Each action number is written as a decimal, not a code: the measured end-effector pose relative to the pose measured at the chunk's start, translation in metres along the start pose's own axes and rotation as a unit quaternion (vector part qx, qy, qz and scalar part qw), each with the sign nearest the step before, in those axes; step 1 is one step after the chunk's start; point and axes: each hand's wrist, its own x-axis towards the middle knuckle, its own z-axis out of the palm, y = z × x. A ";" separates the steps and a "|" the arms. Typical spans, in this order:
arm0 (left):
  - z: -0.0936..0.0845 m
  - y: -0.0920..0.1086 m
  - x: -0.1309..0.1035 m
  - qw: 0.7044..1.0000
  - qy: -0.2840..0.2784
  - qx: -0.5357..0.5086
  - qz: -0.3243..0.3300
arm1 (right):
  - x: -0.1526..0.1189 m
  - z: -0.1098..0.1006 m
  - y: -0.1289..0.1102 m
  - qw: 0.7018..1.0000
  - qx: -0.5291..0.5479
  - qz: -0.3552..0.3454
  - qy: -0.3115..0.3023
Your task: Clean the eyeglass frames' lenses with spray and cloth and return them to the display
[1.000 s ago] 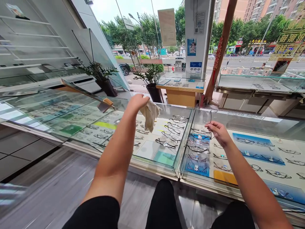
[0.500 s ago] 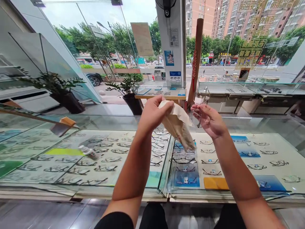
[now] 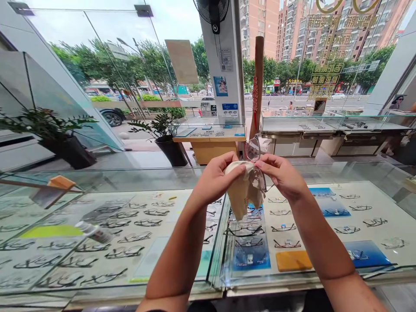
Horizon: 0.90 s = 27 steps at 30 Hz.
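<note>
A beige cloth (image 3: 238, 195) hangs from my left hand (image 3: 217, 177), its top edge pinched between thumb and fingers. My right hand (image 3: 284, 175) is closed on a pair of thin-framed glasses (image 3: 253, 148), held upright with one lens above the other. The cloth touches the glasses near the lower lens, and the fingertips of both hands are close together there. Both hands are raised above the glass display counter (image 3: 182, 175).
Rows of glasses lie inside the counter, with an orange case (image 3: 293, 261) at the front. A white bottle (image 3: 94, 232) and a tilted mirror-like stand (image 3: 52, 193) are at the left. Beyond are potted plants (image 3: 170, 147) and a wooden post (image 3: 257, 86).
Both hands have come together, and the cloth now meets the glasses. The glasses have turned upright, with the lenses clearer to see. The view has shifted, showing more of the fan.
</note>
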 end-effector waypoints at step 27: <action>0.014 0.009 -0.009 0.986 0.096 -0.007 0.137 | -0.005 0.013 0.000 0.971 -0.090 -0.176 0.132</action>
